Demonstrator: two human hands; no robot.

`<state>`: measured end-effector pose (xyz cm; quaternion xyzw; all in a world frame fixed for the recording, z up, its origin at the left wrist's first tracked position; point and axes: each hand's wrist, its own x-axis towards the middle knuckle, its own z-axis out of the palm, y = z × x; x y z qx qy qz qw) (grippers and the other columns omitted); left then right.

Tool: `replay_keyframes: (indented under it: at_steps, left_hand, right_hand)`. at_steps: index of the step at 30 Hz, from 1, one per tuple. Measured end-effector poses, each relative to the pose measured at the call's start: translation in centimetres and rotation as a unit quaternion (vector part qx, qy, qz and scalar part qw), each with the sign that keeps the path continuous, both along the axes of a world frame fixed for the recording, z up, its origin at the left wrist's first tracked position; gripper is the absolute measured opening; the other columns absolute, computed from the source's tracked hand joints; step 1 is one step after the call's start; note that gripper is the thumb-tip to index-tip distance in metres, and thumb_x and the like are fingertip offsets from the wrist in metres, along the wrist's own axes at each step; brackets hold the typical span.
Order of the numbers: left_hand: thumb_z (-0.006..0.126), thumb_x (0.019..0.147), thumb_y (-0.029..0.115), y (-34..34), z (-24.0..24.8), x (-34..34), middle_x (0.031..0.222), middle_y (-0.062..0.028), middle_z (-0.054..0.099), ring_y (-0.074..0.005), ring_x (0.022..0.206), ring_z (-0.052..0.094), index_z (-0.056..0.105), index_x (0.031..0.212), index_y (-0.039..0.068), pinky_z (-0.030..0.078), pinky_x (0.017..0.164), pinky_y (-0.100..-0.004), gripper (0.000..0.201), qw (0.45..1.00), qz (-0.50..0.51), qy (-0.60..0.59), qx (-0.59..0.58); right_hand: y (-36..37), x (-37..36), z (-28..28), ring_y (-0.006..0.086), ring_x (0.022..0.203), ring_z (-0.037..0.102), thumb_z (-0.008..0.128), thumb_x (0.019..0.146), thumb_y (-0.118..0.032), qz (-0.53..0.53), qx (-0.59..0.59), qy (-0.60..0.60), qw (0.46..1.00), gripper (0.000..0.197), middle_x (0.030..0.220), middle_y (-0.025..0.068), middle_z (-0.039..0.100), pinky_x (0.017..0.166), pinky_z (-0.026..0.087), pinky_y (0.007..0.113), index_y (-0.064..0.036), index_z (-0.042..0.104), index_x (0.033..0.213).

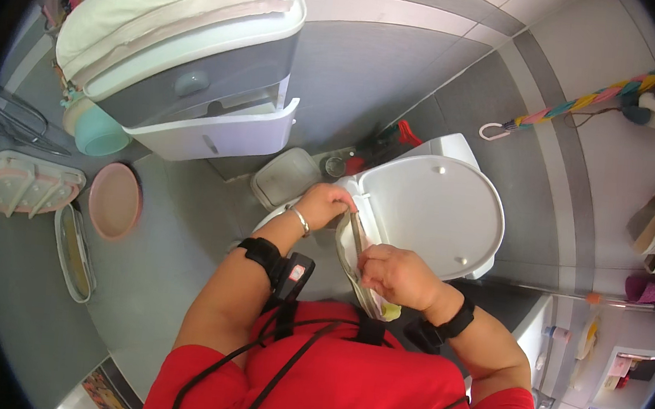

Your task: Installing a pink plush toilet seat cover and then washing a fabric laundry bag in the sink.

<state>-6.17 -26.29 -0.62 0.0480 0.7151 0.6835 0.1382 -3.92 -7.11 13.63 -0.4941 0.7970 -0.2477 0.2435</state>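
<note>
My left hand (326,207) pinches the far end of a cream cloth cover (345,247), beside the toilet lid's hinge side. My right hand (399,277) is closed on the cover's nearer edge, fingers curled. The cover is long and narrow from here, with a yellow-green patch at its near end. Whether it wraps a toilet seat held on edge cannot be made out. To its right the white toilet lid (432,214) is raised, showing its underside with small bumpers. My left forearm hides much of the white part left of the cover.
A white lidded bin (287,178) stands beyond my left hand. Farther left are a grey-white cabinet (198,84) with an open flap, a mint bucket (100,132), a pink basin (115,201) and folded tubs (31,185). A braided cord (586,102) hangs at the right wall.
</note>
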Motion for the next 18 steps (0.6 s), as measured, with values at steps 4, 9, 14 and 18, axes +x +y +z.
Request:
replay_keyframes:
  at_steps: [4, 9, 14, 18]
  left_hand:
    - [0.052, 0.075, 0.002, 0.3, 0.4, -0.8, 0.078, -0.0072, 0.062, -0.018, 0.073, 0.058, 0.063, 0.079, 0.006, 0.045, 0.068, -0.029, 0.013, 0.991, -0.014, 0.08, -0.109]
    - [0.051, 0.074, 0.005, 0.3, 1.0, -0.9, 0.078, -0.0091, 0.062, -0.0251, 0.073, 0.057, 0.062, 0.076, 0.007, 0.045, 0.07, -0.0332, 0.011, 0.984, -0.01, 0.1, -0.145]
    - [0.052, 0.074, 0.004, 1.0, 0.4, -1.2, 0.08, -0.0095, 0.061, -0.0255, 0.076, 0.057, 0.061, 0.078, 0.006, 0.045, 0.071, -0.0334, 0.01, 0.987, 0.041, 0.097, -0.123]
    - [0.053, 0.074, 0.002, 1.4, -2.1, -1.4, 0.083, -0.0101, 0.059, -0.0266, 0.079, 0.057, 0.061, 0.078, 0.005, 0.045, 0.072, -0.0337, 0.01, 0.963, 0.18, 0.148, -0.132]
  right_hand:
    - [0.2, 0.1, -0.8, 0.0263, 0.078, 0.056, 0.063, 0.07, -0.012, 0.046, -0.006, 0.065, 0.997, 0.013, 0.084, 0.0057, 0.059, 0.066, 0.047, 0.033, -0.0067, 0.054, 0.077]
    - [-0.4, -0.9, -1.3, 0.0274, 0.076, 0.056, 0.061, 0.074, -0.013, 0.088, -0.032, 0.063, 0.994, 0.013, 0.083, 0.0072, 0.059, 0.063, 0.047, 0.034, -0.0059, 0.051, 0.077]
    - [-1.8, -2.9, -1.6, 0.0272, 0.066, 0.056, 0.057, 0.072, -0.011, -0.017, -0.008, 0.072, 0.997, 0.01, 0.073, 0.0066, 0.055, 0.058, 0.046, 0.035, -0.009, 0.049, 0.078]
    - [-2.8, -4.8, -2.6, 0.0299, 0.065, 0.056, 0.057, 0.075, -0.013, -0.053, -0.022, 0.058, 0.997, 0.01, 0.068, 0.0105, 0.055, 0.058, 0.045, 0.038, -0.0085, 0.049, 0.079]
